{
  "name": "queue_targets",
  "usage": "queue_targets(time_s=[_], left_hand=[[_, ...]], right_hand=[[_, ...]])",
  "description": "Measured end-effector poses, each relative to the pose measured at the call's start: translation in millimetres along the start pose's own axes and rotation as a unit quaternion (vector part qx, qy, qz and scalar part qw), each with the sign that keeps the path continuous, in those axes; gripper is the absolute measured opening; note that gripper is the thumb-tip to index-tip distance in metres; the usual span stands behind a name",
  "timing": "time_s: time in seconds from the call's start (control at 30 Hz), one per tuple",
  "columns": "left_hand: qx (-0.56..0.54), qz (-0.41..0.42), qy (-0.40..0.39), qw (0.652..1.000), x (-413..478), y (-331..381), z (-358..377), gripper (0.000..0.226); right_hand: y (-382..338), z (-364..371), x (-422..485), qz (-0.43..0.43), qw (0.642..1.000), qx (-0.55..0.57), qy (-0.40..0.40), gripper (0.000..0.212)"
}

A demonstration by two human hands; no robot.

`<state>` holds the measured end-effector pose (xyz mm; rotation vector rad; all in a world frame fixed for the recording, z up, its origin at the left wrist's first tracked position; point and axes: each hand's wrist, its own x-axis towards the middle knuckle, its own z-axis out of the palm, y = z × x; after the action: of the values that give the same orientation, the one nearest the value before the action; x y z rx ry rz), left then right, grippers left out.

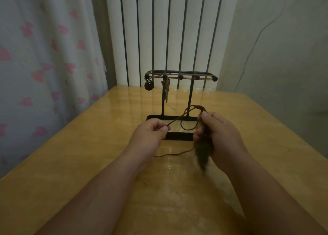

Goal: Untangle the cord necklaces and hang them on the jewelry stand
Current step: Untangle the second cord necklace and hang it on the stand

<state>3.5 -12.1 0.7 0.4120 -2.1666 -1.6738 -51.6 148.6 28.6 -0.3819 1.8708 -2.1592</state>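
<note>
Brown cord point(178, 119), seemingly limp and light, ran from my left fingers point(164, 129), pinching one strand, to my right fingers point(204, 115), curled round it above the tassel point(202, 153), probably the surest hold.

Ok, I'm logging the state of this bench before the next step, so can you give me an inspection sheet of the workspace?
Surface: glossy wooden table, showing reflections.
Job's things: black jewelry stand upright at the table's far middle; a round pendant and a second cord piece hang at its left end; a brown cord necklace with a dark tassel is held in the hands, one strand trailing down to the table.
Clutter: nothing seen.
Grippers: left hand pinches the cord; right hand grips the cord above the tassel.
Cables: a thin wire runs up the right wall.
Surroundings: white radiator behind, heart-print curtain at left.
</note>
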Motion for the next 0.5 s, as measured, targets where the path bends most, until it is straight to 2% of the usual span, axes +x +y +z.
queue_targets(time_s=[0.13, 0.27, 0.37, 0.5], left_hand=[[0.045, 0.011, 0.041, 0.998, 1.2, -0.6, -0.4, 0.010], [0.073, 0.008, 0.068, 0.995, -1.3, 0.8, -0.3, 0.011], [0.106, 0.015, 0.063, 0.992, -2.0, 2.7, 0.1, 0.040], [0.111, 0.060, -0.021, 0.992, -5.1, 5.6, -0.7, 0.074]], right_hand=[[-3.8, -3.2, -1.3, 0.040, 0.999, 0.021, -0.028, 0.023], [-5.1, -7.7, -2.1, 0.096, 0.992, -0.039, -0.078, 0.023], [-6.8, -10.2, -2.4, 0.109, 0.986, -0.066, -0.108, 0.022], [-6.2, -9.4, -4.4, 0.122, 0.974, -0.132, -0.140, 0.021]])
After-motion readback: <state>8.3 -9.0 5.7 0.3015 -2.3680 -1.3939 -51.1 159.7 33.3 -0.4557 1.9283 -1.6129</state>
